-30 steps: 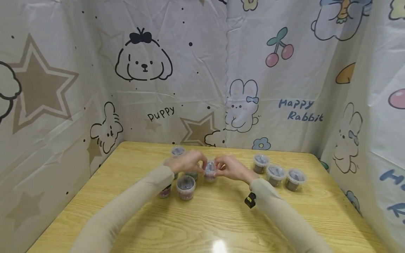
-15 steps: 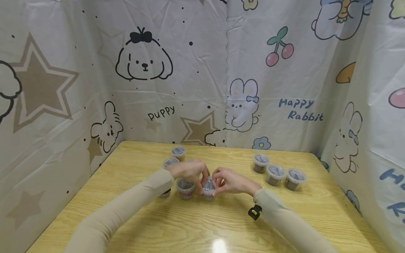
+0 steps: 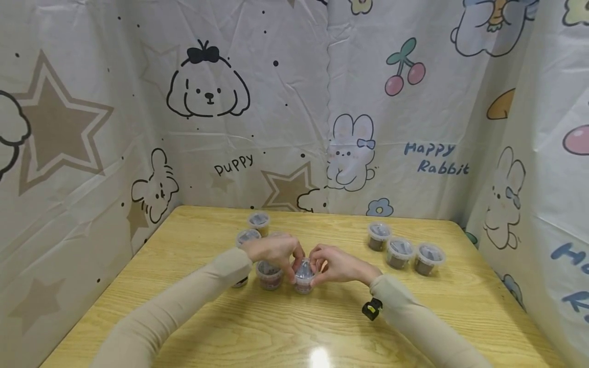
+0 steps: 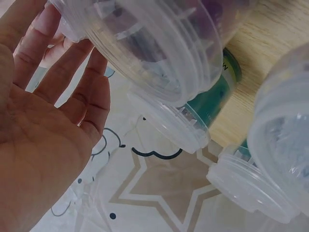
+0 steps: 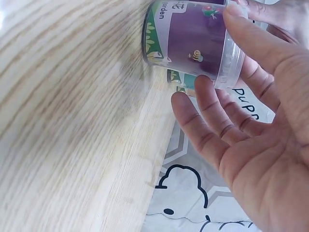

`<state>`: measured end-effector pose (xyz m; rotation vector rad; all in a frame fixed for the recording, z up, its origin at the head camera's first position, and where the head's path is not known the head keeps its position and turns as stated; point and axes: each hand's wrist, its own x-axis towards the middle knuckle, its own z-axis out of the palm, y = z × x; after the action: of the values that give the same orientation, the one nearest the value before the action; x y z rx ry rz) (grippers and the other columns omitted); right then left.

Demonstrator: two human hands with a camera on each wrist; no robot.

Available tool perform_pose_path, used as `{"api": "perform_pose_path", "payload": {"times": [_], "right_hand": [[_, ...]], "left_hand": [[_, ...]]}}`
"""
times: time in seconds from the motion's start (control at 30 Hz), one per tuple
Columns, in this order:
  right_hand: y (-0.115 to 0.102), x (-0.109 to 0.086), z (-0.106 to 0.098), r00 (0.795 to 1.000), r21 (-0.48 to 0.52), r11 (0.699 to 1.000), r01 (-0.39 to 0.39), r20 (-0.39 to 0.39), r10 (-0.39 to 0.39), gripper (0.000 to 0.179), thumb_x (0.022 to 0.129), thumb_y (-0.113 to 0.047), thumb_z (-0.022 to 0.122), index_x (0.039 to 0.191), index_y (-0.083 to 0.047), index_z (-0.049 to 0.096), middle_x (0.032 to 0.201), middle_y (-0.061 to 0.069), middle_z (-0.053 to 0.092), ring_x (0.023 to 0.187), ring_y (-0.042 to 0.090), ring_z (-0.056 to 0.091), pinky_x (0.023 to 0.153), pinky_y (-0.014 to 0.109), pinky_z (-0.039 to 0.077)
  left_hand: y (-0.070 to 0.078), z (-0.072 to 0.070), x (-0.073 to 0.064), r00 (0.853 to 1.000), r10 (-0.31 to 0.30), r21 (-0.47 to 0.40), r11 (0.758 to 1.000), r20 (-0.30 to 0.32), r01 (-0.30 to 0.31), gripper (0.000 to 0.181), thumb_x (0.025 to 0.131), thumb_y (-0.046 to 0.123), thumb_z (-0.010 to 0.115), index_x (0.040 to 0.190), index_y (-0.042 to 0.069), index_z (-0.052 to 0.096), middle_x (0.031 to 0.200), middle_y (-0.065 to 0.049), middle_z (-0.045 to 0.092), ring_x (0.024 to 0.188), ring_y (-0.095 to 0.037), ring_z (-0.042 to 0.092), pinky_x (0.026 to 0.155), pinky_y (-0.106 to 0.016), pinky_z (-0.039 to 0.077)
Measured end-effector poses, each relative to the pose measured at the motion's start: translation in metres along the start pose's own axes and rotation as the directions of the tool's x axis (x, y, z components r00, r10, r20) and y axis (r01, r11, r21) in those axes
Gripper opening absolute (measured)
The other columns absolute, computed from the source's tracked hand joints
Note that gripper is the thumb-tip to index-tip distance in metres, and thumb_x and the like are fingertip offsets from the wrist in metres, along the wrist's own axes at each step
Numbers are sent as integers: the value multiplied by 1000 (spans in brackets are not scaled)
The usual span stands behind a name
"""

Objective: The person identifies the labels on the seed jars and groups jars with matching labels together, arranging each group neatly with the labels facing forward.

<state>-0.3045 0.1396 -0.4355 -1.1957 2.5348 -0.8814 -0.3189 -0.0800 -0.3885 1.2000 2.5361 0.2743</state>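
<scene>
In the head view, a small lidded plastic cup [image 3: 303, 284] stands near the middle of the table, between my two hands. My left hand [image 3: 275, 251] holds its lid from the left, and my right hand [image 3: 339, 264] pinches it from the right. The right wrist view shows its purple wrapper [image 5: 195, 36] with a bee and green leaf pattern, my thumb on the clear lid. Just left of it stands another purple cup [image 3: 269, 277], partly covered by my left hand; its clear lid [image 4: 159, 58] looms large in the left wrist view.
More lidded cups stand behind and left of my left hand: a far cup [image 3: 258, 221], a nearer cup [image 3: 247, 236] and others half hidden. At the right, three cups [image 3: 400, 253] form a slanting row. Printed cloth [image 3: 285, 102] surrounds the wooden table [image 3: 257, 327].
The held cup has come toward me, from behind the purple cup to beside it, both hands moving with it. During the last half second the hands and cup have barely moved.
</scene>
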Motion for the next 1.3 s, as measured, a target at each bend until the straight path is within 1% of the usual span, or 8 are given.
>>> {"api": "perform_pose_path", "payload": {"times": [0.2, 0.33, 0.43, 0.53, 0.7, 0.87, 1.03, 1.3], "right_hand": [[1, -1, 0, 1000, -2, 1000, -18, 10, 18, 26, 81, -29, 82, 81, -17, 59, 117, 5, 54, 91, 11, 60, 78, 25, 57], [2, -5, -2, 1000, 8, 1000, -11, -8, 11, 24, 83, -31, 80, 89, -18, 61, 117, 3, 55, 97, 14, 60, 80, 30, 57], [3, -12, -8, 997, 43, 999, -20, -70, 23, 26, 86, -33, 77, 100, -17, 62, 115, 2, 57, 102, 20, 61, 82, 33, 58], [7, -22, -17, 985, 65, 997, -39, -163, 49, 23, 91, -31, 71, 106, -15, 64, 113, 4, 62, 104, 23, 63, 83, 35, 57], [16, -40, -35, 944, 31, 986, -162, -287, 164, 12, 95, -22, 66, 105, -15, 68, 108, 2, 68, 100, 20, 65, 84, 38, 57], [30, -64, -51, 892, 7, 961, -277, -371, 260, 15, 95, -13, 64, 110, -9, 69, 110, 11, 68, 98, 23, 66, 83, 41, 57], [43, -86, -63, 839, -25, 937, -350, -453, 301, 23, 94, -11, 65, 115, -2, 68, 113, 18, 68, 98, 29, 66, 85, 46, 55], [57, -115, -76, 791, -54, 911, -410, -518, 325, 30, 93, -12, 65, 119, 4, 64, 117, 23, 66, 103, 38, 63, 85, 53, 54]], "left_hand": [[-1, 1, 1, 1000, 16, -7, 1000, -10, -16, 23, 71, 28, 89, 69, 22, 66, 81, 16, 68, 70, -2, 53, 64, -17, 46], [0, 1, 2, 1000, 4, 5, 1000, -24, -4, 24, 72, 36, 88, 72, 23, 68, 85, 16, 66, 70, -3, 51, 62, -17, 45], [3, -2, 7, 998, 17, -20, 1000, -61, -19, 26, 74, 43, 84, 78, 23, 68, 90, 13, 66, 72, -6, 52, 62, -19, 45], [10, -7, 17, 993, 34, -46, 998, -111, -39, 24, 82, 45, 78, 83, 23, 69, 94, 10, 68, 81, -11, 60, 71, -24, 50], [26, -11, 39, 981, 59, -3, 998, -182, -61, 17, 91, 37, 70, 87, 21, 70, 92, 9, 69, 93, -11, 64, 87, -28, 51], [42, -14, 59, 968, 33, -16, 999, -251, -38, 17, 93, 34, 68, 86, 18, 71, 88, 9, 69, 81, -5, 61, 74, -21, 51], [54, -12, 73, 947, -39, -28, 999, -320, 32, 18, 94, 36, 67, 89, 19, 72, 96, 7, 72, 90, -7, 65, 80, -24, 54], [77, -4, 89, 934, -119, -73, 992, -337, 100, 18, 92, 35, 69, 86, 18, 71, 87, 4, 68, 77, -9, 60, 65, -22, 49]]}}
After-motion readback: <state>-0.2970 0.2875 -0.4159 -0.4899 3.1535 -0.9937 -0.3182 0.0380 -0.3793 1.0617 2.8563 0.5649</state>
